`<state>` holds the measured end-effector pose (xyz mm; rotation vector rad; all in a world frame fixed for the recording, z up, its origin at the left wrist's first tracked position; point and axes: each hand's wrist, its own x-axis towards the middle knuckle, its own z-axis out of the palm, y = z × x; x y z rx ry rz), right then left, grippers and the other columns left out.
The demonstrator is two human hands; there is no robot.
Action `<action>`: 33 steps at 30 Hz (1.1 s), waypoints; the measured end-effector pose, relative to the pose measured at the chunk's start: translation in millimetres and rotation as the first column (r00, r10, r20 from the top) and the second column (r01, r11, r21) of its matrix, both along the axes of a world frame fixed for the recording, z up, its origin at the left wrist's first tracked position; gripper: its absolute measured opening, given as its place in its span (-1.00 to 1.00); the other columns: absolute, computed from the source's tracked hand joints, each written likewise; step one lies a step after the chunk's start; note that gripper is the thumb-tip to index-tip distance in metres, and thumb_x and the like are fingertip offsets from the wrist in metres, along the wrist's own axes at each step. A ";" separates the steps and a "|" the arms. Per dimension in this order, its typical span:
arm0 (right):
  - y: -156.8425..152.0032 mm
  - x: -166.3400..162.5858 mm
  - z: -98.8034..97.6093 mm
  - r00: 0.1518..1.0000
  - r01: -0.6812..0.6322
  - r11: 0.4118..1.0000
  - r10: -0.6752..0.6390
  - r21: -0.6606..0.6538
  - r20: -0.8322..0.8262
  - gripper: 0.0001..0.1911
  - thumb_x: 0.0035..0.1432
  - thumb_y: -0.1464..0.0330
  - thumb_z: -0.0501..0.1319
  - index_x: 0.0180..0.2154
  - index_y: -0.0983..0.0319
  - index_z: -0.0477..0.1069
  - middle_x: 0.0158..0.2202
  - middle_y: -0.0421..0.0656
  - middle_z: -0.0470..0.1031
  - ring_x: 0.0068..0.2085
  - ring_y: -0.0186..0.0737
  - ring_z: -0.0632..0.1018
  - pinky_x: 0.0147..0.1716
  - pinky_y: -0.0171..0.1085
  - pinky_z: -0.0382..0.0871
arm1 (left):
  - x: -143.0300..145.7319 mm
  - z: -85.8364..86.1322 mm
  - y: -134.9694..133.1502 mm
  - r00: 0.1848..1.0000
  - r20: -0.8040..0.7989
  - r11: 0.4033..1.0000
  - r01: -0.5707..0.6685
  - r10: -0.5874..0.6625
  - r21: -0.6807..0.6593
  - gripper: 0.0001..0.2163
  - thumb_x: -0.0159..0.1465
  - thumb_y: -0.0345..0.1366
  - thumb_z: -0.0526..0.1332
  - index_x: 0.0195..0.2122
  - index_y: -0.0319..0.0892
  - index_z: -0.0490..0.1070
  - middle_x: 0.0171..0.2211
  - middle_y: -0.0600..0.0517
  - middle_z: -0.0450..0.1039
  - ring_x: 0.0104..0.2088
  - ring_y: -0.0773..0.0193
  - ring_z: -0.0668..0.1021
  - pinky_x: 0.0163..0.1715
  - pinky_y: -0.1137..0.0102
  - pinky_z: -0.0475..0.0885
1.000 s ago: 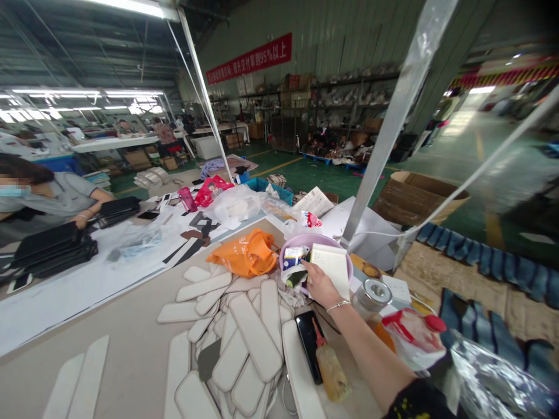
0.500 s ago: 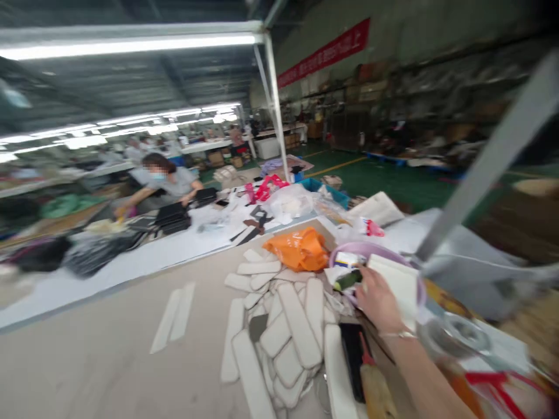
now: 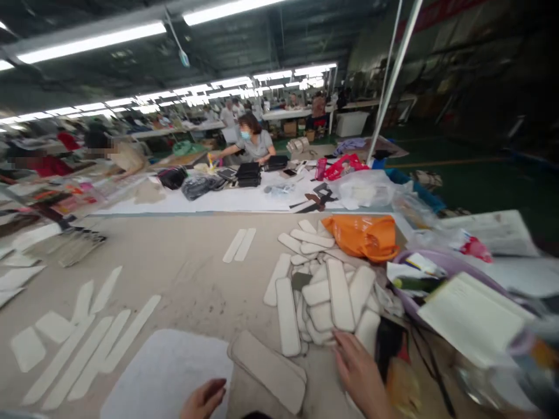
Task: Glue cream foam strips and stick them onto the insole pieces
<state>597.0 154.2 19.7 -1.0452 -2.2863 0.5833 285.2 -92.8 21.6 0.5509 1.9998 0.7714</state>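
Observation:
My right hand has its fingers stretched out at the near edge of a heap of off-white rounded strips, fingertips touching one; nothing is visibly held. My left hand is low in the view, over the edge of a white sheet; its fingers are loosely bent, with nothing seen in them. Between my hands lies a small stack of greyish rounded strips. A dark green, rod-like thing lies in the lilac basket to the right.
An orange plastic bag sits behind the heap. Loose white strips lie to the left, with two more mid-table. A black flat object is beside my right hand. Across the table a person handles black pieces.
My right hand has left the green thing at the basket and come down to the heap of strips. The view has swung left, bringing my left hand, the white sheet and greyish stack into sight.

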 end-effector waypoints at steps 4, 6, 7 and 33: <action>-54.4 -20.4 11.0 0.964 -0.199 0.929 0.243 -0.311 0.112 -0.68 0.16 0.44 0.05 -0.05 0.18 0.37 -0.16 -0.09 0.46 -0.12 -0.16 0.46 -0.10 -0.22 0.37 | -2.3 3.7 -23.2 0.999 0.032 0.997 -0.003 0.005 -0.078 -0.37 -0.17 0.22 0.22 -0.21 -0.18 0.47 -0.18 -0.10 0.55 -0.11 0.00 0.55 -0.04 0.24 0.42; -76.1 -22.5 6.0 0.944 -0.214 0.887 0.295 -0.409 0.146 -0.66 0.12 0.45 0.09 -0.04 0.19 0.37 -0.18 -0.09 0.45 -0.13 -0.16 0.46 -0.12 -0.25 0.36 | -1.7 6.1 -31.3 0.999 0.052 0.994 0.001 0.005 -0.109 -0.36 -0.17 0.22 0.23 -0.20 -0.18 0.46 -0.19 -0.11 0.56 -0.13 0.00 0.56 -0.07 0.24 0.44; -85.5 -22.2 1.5 0.939 -0.206 0.873 0.304 -0.441 0.163 -0.66 0.11 0.45 0.10 -0.04 0.20 0.37 -0.18 -0.09 0.45 -0.13 -0.16 0.46 -0.12 -0.26 0.35 | -0.8 6.9 -35.0 0.999 0.054 0.993 0.001 0.006 -0.115 -0.36 -0.18 0.22 0.23 -0.21 -0.19 0.46 -0.20 -0.12 0.56 -0.15 -0.01 0.56 -0.09 0.24 0.45; -109.6 -55.0 -64.8 0.925 -0.064 0.913 0.206 -0.404 0.320 -0.17 -0.13 0.31 0.37 0.18 0.29 0.13 0.20 0.12 0.10 0.20 0.13 0.13 0.16 0.03 0.06 | -6.6 -17.7 -76.8 0.996 -0.060 0.983 0.049 -0.061 -0.178 -0.40 -0.14 0.21 0.17 -0.20 -0.15 0.42 -0.19 -0.03 0.56 -0.11 0.01 0.55 -0.08 0.29 0.46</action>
